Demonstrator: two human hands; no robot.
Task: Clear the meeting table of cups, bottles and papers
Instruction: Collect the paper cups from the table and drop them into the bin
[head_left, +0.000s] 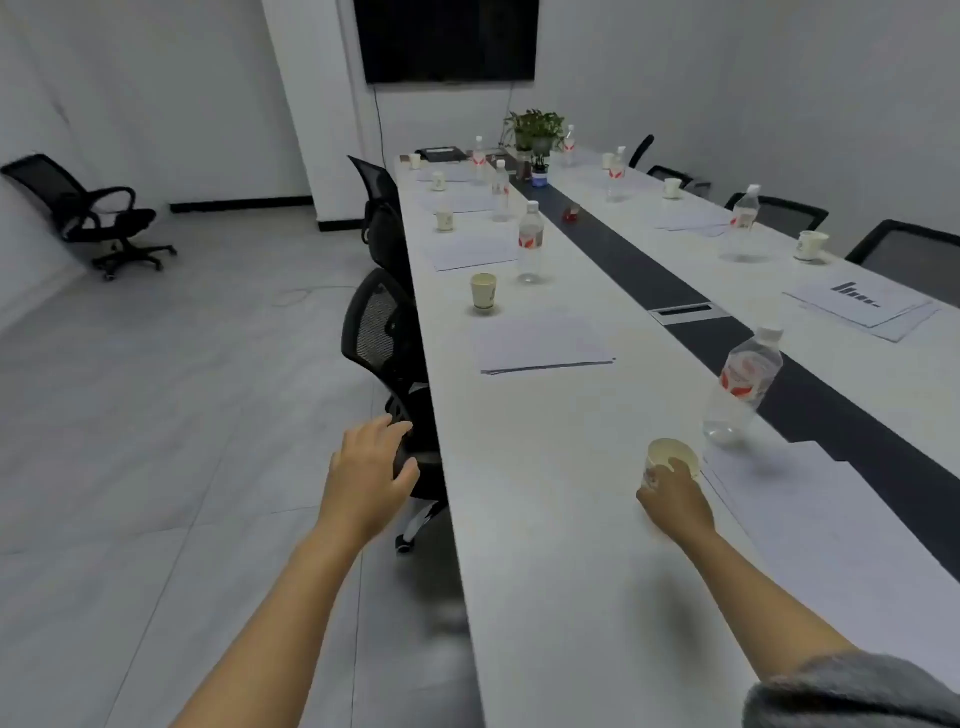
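My right hand (675, 499) grips a cream paper cup (672, 453) near the front of the long white meeting table (550, 545). A clear water bottle with a red label (743, 387) stands just beyond it, beside a sheet of paper (810, 499). My left hand (369, 467) rests with spread fingers on the back of a black mesh chair (410, 457) at the table's left edge. Farther up the table are another cup (483, 292), a bottle (530, 241), a stack of papers (540, 345), and several more cups, bottles and papers on both sides.
A dark strip with a cable hatch (685, 312) runs down the table's middle. A potted plant (535, 132) stands at the far end under a wall screen (444, 39). Black chairs line both sides; one office chair (88, 213) stands alone at the left wall.
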